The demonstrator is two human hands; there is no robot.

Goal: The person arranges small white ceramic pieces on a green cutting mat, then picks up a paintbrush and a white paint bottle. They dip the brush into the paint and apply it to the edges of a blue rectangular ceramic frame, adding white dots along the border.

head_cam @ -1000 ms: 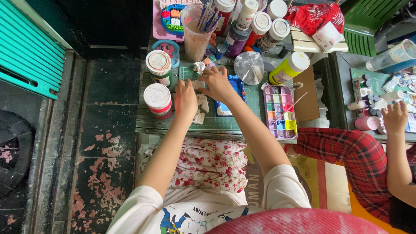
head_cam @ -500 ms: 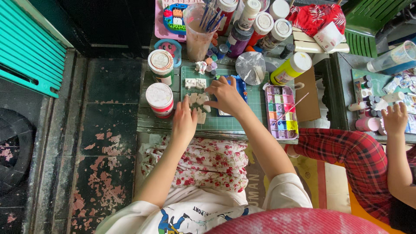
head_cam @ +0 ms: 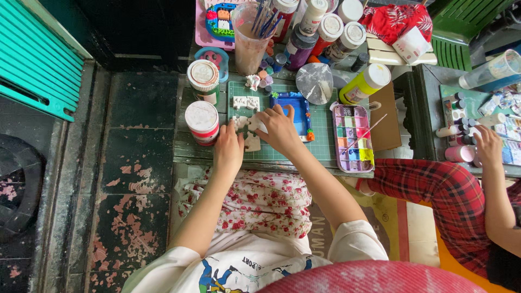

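My left hand (head_cam: 228,151) lies low on the green cutting mat (head_cam: 323,127), fingers touching small white plaster pieces (head_cam: 251,143) at the mat's near left. My right hand (head_cam: 278,129) is beside it, fingers curled on a white plaster piece (head_cam: 255,122), just in front of a blue tray (head_cam: 299,111). More white plaster pieces (head_cam: 245,102) lie farther up the mat. Two jars with white lids (head_cam: 202,120) stand left of my left hand.
A paint palette (head_cam: 353,138) with a brush lies right of the mat. A cup of brushes (head_cam: 250,38), paint bottles (head_cam: 327,32) and a yellow bottle (head_cam: 363,84) crowd the back. Another person in red plaid (head_cam: 439,190) works at a table to the right.
Both hands drew back from the middle of the mat toward its near left edge. The right hand left the blue tray and came onto the white pieces.
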